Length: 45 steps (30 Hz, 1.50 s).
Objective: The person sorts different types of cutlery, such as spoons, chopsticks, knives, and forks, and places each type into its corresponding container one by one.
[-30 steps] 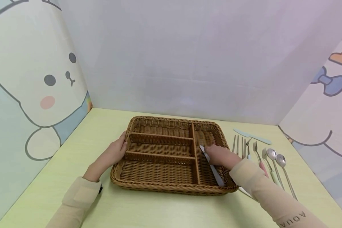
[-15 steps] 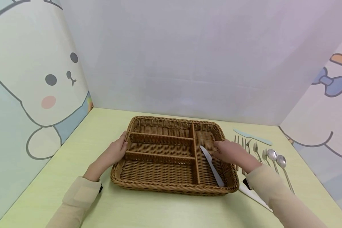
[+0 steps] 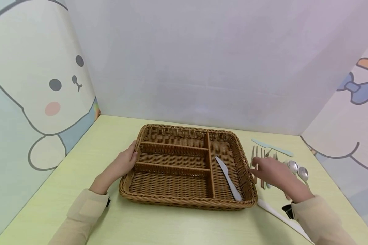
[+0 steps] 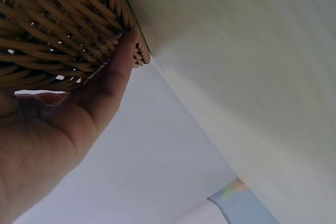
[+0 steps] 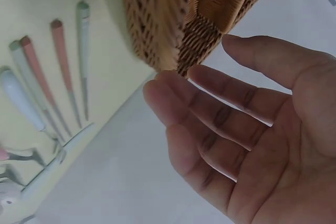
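Above the cutlery row (image 3: 265, 160), right of the basket (image 3: 187, 200): right hand (image 3: 274, 173), fingers spread, holding nothing, poised over handles. Left hand (image 3: 122, 165) braces basket's left rim, likely steadying it. White knife (image 3: 228, 178) lies in right compartment. Pale surface (image 3: 171, 224) beneath.

Left hand (image 3: 122, 165) reaches forward, fingers extended; right hand (image 3: 274, 173) hovers flat, fingers relaxed.

Rough woven wicker basket (image 3: 147, 199) in matt brown, smooth matt white plastic-looking knife (image 3: 228, 178) laid inside it, glossy metal spoons (image 3: 298, 169) right of the basket, smooth matt pale-green tabletop (image 3: 171, 224) beneath, matt beige cloth sleeves (image 3: 322, 221).
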Each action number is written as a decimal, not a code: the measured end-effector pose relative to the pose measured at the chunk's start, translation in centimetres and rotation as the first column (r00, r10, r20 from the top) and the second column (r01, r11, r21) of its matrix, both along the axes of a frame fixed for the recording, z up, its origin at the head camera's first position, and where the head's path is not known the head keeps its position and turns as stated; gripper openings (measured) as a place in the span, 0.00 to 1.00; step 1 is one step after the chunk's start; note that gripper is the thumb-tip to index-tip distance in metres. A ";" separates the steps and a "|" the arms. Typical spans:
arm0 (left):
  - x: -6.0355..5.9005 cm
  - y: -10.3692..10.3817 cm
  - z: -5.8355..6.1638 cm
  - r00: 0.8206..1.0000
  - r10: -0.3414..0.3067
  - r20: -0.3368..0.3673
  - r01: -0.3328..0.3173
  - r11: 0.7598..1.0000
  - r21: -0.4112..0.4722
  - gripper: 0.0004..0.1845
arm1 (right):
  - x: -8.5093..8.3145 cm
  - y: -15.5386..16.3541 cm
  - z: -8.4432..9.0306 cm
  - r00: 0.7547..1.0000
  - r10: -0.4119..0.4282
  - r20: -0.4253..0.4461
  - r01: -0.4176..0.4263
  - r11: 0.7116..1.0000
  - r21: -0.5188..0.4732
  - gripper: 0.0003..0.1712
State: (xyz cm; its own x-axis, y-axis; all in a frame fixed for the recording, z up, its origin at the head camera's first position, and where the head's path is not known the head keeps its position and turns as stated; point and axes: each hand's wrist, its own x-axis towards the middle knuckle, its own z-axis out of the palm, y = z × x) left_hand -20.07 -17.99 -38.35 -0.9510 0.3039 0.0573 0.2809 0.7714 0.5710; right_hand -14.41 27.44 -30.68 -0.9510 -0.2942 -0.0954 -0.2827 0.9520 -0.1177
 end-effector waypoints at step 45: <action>0.1 0.2 0.2 0.999 0.001 0.050 -0.002 1.000 0.022 0.29 | 6.1 7.1 -7.8 0.995 0.001 0.098 0.014 0.988 -0.154 0.14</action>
State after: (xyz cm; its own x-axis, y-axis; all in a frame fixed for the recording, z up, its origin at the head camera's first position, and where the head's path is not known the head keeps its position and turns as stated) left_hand -19.94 -17.82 -38.14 -0.9532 0.3020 0.0166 0.2508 0.7585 0.6015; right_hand -8.35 34.54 -38.51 -0.9414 -0.3065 -0.1412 -0.2566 0.9220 -0.2901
